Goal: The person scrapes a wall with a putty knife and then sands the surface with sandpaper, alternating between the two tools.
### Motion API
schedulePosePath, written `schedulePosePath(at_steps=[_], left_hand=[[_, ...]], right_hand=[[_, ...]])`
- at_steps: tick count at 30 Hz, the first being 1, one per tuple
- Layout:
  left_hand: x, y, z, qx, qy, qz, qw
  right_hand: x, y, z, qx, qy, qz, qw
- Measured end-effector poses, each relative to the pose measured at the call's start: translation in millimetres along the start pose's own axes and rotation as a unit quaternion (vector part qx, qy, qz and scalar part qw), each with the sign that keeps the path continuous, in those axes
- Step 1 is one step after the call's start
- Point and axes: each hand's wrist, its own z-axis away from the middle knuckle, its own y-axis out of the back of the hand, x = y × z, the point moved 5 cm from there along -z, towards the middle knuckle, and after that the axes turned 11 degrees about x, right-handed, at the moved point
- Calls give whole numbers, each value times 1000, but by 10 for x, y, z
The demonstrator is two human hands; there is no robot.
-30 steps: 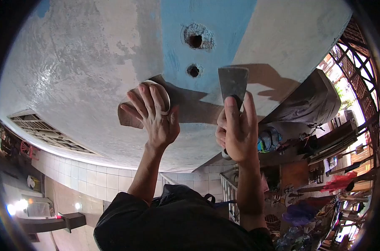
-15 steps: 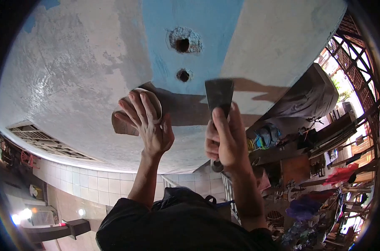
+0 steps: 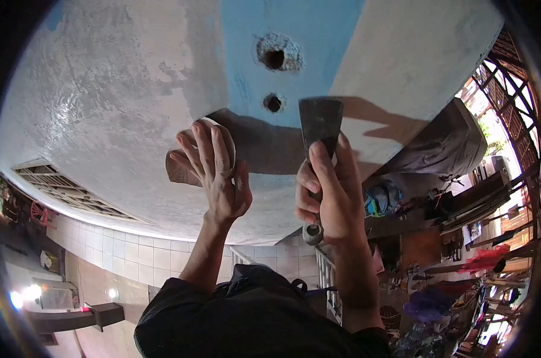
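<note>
My left hand [image 3: 212, 170] presses a bent tan sheet of sandpaper [image 3: 178, 169] against the painted wall [image 3: 121, 101], fingers spread over it. The sheet's curved edges stick out on both sides of the fingers. My right hand [image 3: 337, 200] is wrapped round the handle of a putty knife [image 3: 320, 119], thumb along the front, with the wide dark blade pointing up. Above the blade's left side a blue painted band [image 3: 294, 21] carries a large rough-edged hole [image 3: 276, 56] and a smaller hole [image 3: 273, 103] below it.
A slatted vent [image 3: 73, 190] opens in the wall at left. White tiles [image 3: 154, 255] run below. A metal ladder [image 3: 329, 277] stands by my right forearm. Dark draped cloth [image 3: 446, 143] hangs beyond the wall's right edge, above cluttered goods and a purple bag [image 3: 428, 303].
The view has shifted, so the wall and holes sit further right. The putty knife is slightly higher, close to the smaller hole. Both hands keep their holds.
</note>
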Motion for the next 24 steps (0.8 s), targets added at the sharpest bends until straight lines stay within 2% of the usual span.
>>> schedulePosePath(at_steps=[2, 5, 8, 11, 13, 14, 16, 18, 20, 23, 24], left_hand=[[44, 13, -16, 22, -12, 9, 1000], [62, 128, -65, 46, -20, 71, 996], [91, 315, -90, 49, 9, 102, 994], [94, 385, -138, 71, 39, 174, 981], [140, 528, -277, 53, -6, 124, 991], [148, 563, -312, 64, 7, 143, 988], [144, 578, -348, 24, 17, 211, 977], [188, 572, -395, -56, 23, 311, 949], [236, 507, -360, -129, 48, 401, 906], [303, 407, -266, -236, 144, 470, 839], [297, 336, -174, -244, 176, 502, 811]], right_hand=[[-27, 0, -1, -18, 11, -6, 1000], [148, 63, 28, 2, -24, 0, 1000], [53, 25, 12, 7, -38, -14, 999], [-40, 24, -37, -37, 16, -1, 999], [17, 22, 13, -40, 12, 2, 999], [95, 38, 46, -39, -4, -5, 999], [267, 88, 122, -53, -32, -53, 997], [384, 247, 137, -56, 11, 16, 998], [304, 281, 188, -34, 99, 62, 993], [126, 317, 263, 14, 205, 228, 952], [153, 368, 231, -5, 197, 203, 959]])
